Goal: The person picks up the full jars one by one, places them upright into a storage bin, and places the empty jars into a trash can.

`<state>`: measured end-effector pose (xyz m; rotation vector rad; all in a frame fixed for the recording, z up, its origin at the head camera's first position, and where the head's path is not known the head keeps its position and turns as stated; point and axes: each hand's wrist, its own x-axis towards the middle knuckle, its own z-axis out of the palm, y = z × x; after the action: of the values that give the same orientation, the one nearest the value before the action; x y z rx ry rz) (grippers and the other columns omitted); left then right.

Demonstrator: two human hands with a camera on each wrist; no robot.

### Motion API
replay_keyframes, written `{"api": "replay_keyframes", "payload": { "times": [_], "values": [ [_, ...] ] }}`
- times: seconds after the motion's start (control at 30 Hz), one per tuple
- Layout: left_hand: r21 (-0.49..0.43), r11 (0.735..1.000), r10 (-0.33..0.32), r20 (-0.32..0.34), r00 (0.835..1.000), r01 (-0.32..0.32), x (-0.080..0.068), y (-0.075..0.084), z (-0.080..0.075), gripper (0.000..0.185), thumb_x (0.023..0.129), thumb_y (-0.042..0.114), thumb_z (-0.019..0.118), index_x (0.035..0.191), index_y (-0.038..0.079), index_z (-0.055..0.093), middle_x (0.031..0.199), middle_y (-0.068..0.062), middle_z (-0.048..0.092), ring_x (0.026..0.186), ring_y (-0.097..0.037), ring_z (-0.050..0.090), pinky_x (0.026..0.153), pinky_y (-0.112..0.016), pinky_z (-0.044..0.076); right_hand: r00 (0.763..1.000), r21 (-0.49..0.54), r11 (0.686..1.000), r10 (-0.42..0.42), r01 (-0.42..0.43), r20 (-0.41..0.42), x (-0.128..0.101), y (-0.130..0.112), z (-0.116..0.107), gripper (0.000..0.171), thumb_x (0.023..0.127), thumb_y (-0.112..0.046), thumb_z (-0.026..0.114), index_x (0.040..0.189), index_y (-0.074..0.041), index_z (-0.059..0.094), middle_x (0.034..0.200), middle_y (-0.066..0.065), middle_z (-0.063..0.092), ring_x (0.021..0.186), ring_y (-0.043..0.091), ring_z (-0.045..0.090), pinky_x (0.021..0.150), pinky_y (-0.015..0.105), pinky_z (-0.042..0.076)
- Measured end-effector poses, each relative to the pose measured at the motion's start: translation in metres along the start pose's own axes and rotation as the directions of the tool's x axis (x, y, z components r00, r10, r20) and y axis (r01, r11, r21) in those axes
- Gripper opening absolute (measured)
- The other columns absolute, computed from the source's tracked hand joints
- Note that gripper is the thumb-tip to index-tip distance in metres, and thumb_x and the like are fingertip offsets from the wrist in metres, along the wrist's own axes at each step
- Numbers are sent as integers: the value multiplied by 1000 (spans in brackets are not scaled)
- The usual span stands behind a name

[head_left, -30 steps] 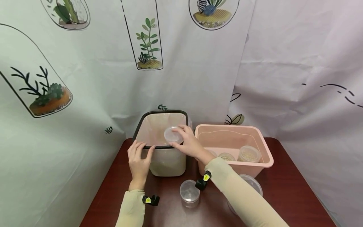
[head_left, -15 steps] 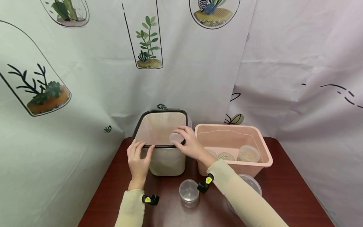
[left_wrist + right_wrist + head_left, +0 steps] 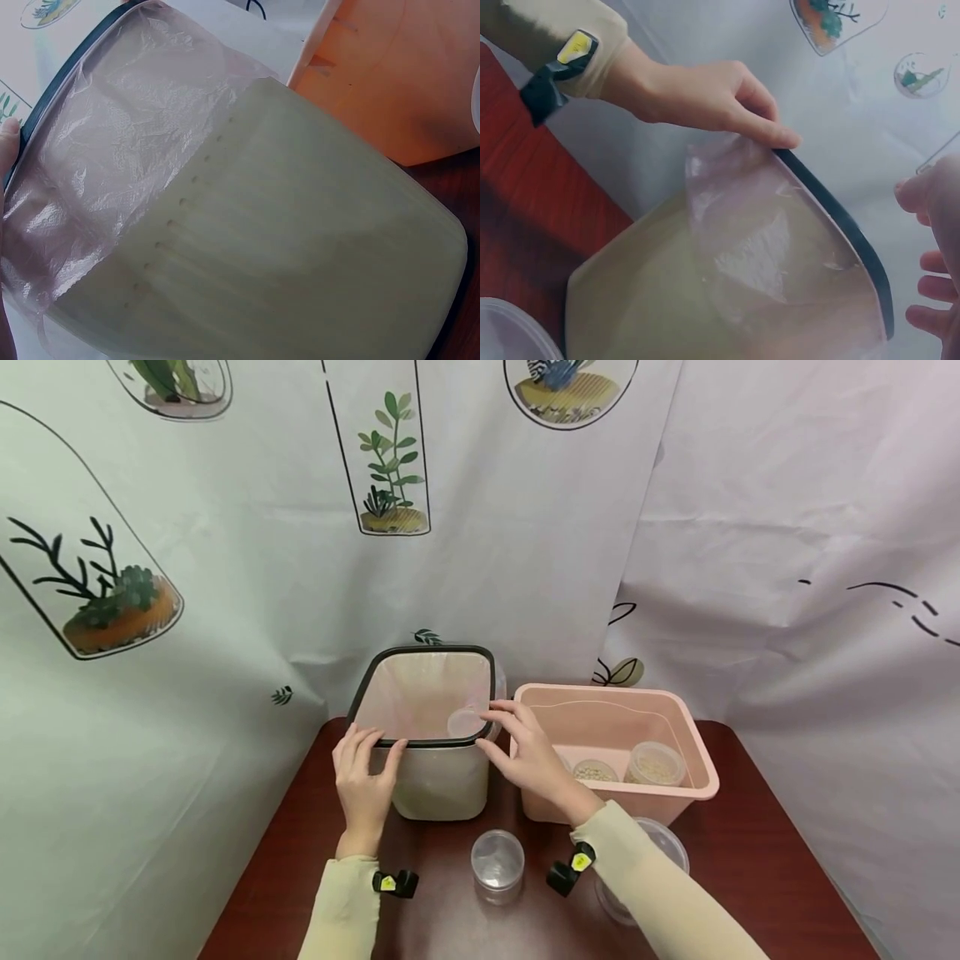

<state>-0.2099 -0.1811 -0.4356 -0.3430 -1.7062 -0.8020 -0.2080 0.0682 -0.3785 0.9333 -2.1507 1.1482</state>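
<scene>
In the head view my left hand (image 3: pixel 363 785) pinches the dark front rim of a waste bin (image 3: pixel 438 789), thumb outside and fingers over the edge. The right wrist view shows the same pinch on the rim. Inside the bin, near its right front corner, is a round, translucent, lid-like plastic piece (image 3: pixel 466 722). My right hand (image 3: pixel 525 756) is at that corner with fingers spread and nothing gripped. In the right wrist view its loosely bent fingers (image 3: pixel 937 289) are apart from the bin. A thin, pinkish bin liner (image 3: pixel 150 112) folds over the bin's outside.
A pink tub (image 3: pixel 615 696) stands right of the bin, with several round clear containers inside, one (image 3: pixel 654 763) holding pale grains. A clear jar (image 3: pixel 498 864) stands on the dark red table (image 3: pixel 450 935). A larger clear container (image 3: pixel 663 843) is partly behind my right forearm.
My right hand has let go of the round plastic piece, which has dropped lower into the bin, and has drawn back to the right. The left hand has kept its hold on the rim.
</scene>
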Motion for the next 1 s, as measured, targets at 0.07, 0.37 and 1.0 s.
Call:
{"api": "replay_keyframes", "payload": {
  "times": [0.07, 0.37, 1.0],
  "values": [
    [3, 1000, -6, 8, 1000, 6, 0, 0, -1, 33, 76, 22, 78, 92, -6, 68, 94, -20, 64, 108, -45, 51, 97, -50, 36, 1000, 4, 1000, 8, -8, 5, -7, -3, -1, 34, 82, -13, 70, 114, -4, 62, 124, 17, 50, 117, 29, 45, 96, 46, 37],
    [4, 1000, -9, 10, 1000, 9, 0, 0, -1, 32, 73, 18, 80, 92, -5, 69, 95, -19, 64, 109, -44, 51, 97, -50, 36, 1000, 1, 1000, 20, -20, 25, -37, -10, 0, 35, 82, -16, 70, 115, -6, 62, 126, 15, 51, 120, 25, 44, 95, 43, 39],
    [9, 1000, -11, 1, 1000, 11, -2, -2, -1, 33, 77, 23, 77, 93, -4, 68, 96, -19, 64, 109, -45, 51, 97, -49, 36, 997, -101, 995, 15, -7, 80, -112, -13, 18, 37, 82, -24, 72, 116, -17, 61, 127, 4, 50, 116, 21, 47, 92, 34, 42]
  ]
}}
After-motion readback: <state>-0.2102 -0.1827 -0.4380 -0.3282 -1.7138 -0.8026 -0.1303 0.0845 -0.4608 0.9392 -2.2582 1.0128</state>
